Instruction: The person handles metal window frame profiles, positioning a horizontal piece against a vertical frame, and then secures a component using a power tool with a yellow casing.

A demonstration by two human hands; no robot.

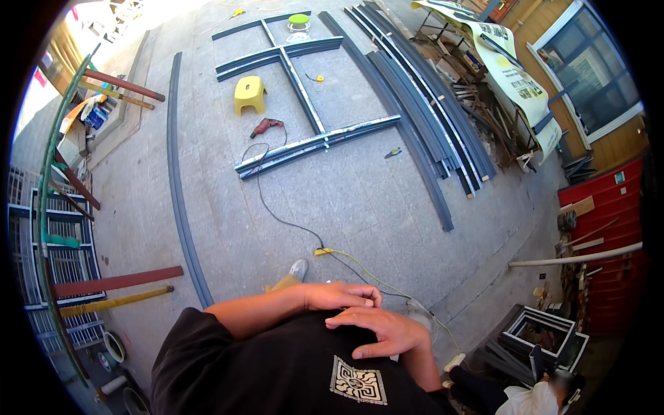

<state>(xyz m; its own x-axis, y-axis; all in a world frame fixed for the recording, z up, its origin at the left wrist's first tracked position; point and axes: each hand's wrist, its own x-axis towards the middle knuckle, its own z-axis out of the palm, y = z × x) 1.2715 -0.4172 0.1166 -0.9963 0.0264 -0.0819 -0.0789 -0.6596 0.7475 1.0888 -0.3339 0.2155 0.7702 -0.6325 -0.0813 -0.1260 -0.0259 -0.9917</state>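
Note:
My left hand (340,296) is in front of my black shirt, its fingers curled; whatever they may hold is hidden. Just below and to the right, my right hand (389,330) has its fingers reaching toward the left one and its thumb spread apart, with nothing visible in it. On the paving ahead, dark grey metal profiles form a frame (299,86). A red corded power drill (267,127) lies inside the frame's near left bay, beside a yellow stool (250,95). Green-handled pliers (393,152) rest to the right of the near crossbar.
Long grey profiles (181,173) lie at left, with a larger stack (422,104) at right. A black cable (283,220) runs from the drill to a yellow connector (323,252) near my shoe (299,268). Another person (536,398) is at lower right, near small window frames (539,328).

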